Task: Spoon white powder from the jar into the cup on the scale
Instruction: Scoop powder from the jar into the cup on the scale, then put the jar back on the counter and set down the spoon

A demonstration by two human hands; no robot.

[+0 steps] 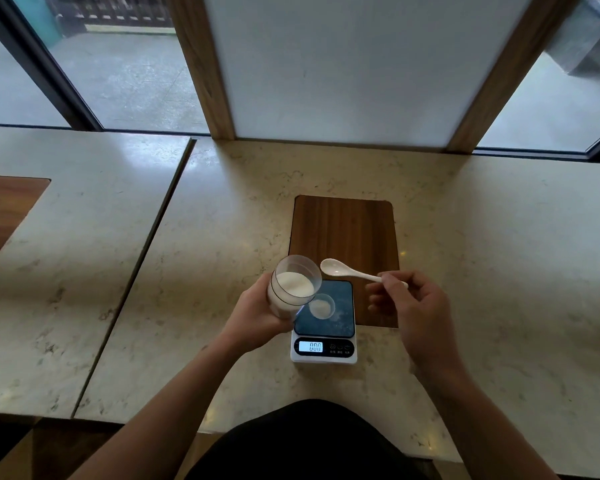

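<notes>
My left hand (257,311) grips a clear plastic jar (291,284) of white powder, tilted with its open mouth toward the right, above the left edge of the scale. A small clear cup (322,305) with a little white powder in it stands on the dark platform of the digital scale (340,327), whose display reads 0.00. My right hand (413,306) pinches the handle of a white spoon (340,268). The spoon's bowl looks empty and hovers just right of the jar's mouth, above and behind the cup.
The scale sits on a pale marble counter (482,254), half over a wooden inlay panel (343,233). A seam (136,271) separates a second counter slab on the left, with another wooden panel (4,209). A wood-framed white panel (343,64) and windows stand behind.
</notes>
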